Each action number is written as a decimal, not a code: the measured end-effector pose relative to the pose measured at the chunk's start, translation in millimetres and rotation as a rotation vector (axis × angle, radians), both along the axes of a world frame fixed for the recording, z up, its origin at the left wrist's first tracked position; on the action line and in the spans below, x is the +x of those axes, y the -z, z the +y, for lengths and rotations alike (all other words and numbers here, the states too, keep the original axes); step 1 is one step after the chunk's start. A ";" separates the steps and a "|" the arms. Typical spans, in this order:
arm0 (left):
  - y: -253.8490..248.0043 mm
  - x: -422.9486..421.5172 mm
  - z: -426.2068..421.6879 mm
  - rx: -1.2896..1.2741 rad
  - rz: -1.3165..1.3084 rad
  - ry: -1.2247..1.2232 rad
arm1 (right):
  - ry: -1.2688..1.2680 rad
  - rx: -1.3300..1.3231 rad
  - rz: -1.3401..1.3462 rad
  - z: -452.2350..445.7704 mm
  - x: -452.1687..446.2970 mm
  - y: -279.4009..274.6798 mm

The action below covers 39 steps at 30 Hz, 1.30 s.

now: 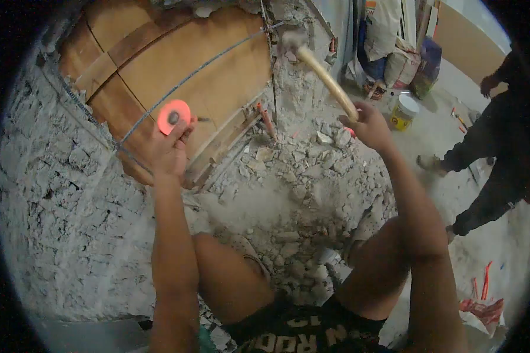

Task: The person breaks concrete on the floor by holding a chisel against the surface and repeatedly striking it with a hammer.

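My left hand (pixel 174 147) is closed around a chisel with a round pink hand guard (pixel 174 116); its metal tip points right, in front of the orange-brown boards (pixel 200 76). My right hand (pixel 368 125) grips the lower end of a pale wooden hammer handle (pixel 330 82). The hammer's head (pixel 293 41), blurred, is up beside the broken concrete edge right of the boards. A thin metal bar (pixel 200 67) crosses the opening diagonally.
Rubble (pixel 300 170) covers the floor between my legs and the wall. Rough concrete (pixel 70 194) lies left. At right are a white-and-yellow bucket (pixel 404 112), filled sacks (pixel 401 65), a person in dark clothes (pixel 494 141) and a red-and-white bag (pixel 483 315).
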<state>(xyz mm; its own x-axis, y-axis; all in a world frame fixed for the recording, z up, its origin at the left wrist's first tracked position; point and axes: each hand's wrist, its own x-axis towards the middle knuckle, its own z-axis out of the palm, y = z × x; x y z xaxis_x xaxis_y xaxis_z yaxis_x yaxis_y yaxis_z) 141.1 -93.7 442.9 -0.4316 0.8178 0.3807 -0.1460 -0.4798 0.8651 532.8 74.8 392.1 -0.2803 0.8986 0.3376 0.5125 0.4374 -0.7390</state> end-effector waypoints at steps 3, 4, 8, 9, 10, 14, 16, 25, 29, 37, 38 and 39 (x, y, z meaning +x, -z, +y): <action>1.8 -2.3 10.6 0.103 0.411 -0.197 | 0.061 0.054 -0.102 -13.6 -15.9 -4.0; 2.8 -2.7 15.7 0.068 0.651 -0.325 | 0.106 0.019 -0.035 -16.8 -21.7 -2.8; 59.0 -11.2 57.2 -0.172 0.567 -0.322 | 0.154 -0.013 0.112 -7.2 -29.6 15.5; 57.7 -3.4 54.0 -0.185 0.619 -0.327 | 0.140 -0.006 0.124 -3.7 -28.4 19.1; 61.7 1.3 52.6 -0.198 0.669 -0.328 | 0.131 -0.004 0.075 -2.2 -26.7 20.5; 81.8 -17.4 72.8 -0.282 0.387 -0.102 | 0.142 -0.016 0.027 -0.2 -22.4 18.2; 35.7 3.7 58.1 -0.296 0.382 0.153 | 0.154 0.009 -0.027 8.2 -15.4 22.7; 42.3 38.2 57.2 -0.441 0.585 -0.164 | 0.081 0.108 0.012 -1.9 -32.9 19.3; 48.4 45.2 62.7 -0.251 0.674 -0.060 | 0.071 0.154 0.109 -10.2 -36.0 15.9; 68.4 19.7 70.1 -0.145 -0.056 -0.059 | -0.134 0.011 0.348 -24.5 -30.9 9.8; 80.7 14.7 68.9 -0.157 -0.065 -0.054 | -0.190 -0.020 0.370 -25.8 -28.4 11.0; 103.1 4.1 70.3 -0.259 -0.077 -0.006 | -0.188 -0.030 0.360 -28.2 -26.9 10.9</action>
